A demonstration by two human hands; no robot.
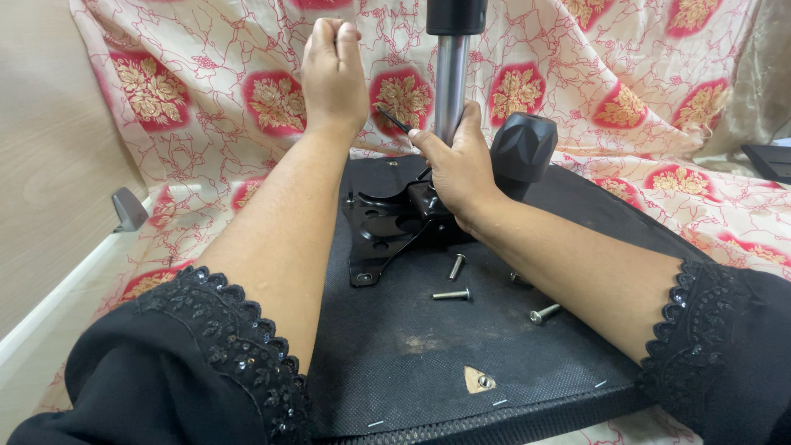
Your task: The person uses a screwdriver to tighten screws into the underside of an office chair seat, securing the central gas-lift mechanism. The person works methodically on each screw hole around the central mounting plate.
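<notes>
An upturned black chair seat (428, 354) lies on a patterned cloth. A black metal mounting plate (381, 231) sits on it, with a chrome gas-lift column (451, 86) rising from it. My right hand (457, 169) grips the base of the column where it meets the plate. My left hand (332, 74) is raised in a closed fist to the left of the column; a thin dark rod (393, 119), maybe a hex key, shows between the two hands, and I cannot tell which hand holds it. A black knob (523, 148) sticks up behind my right hand.
Three loose silver bolts (456, 266) (451, 294) (545, 313) lie on the seat underside near my right forearm. A cream cloth with red floral patches (659, 66) covers the surface behind. A wooden panel (49, 148) stands at the left.
</notes>
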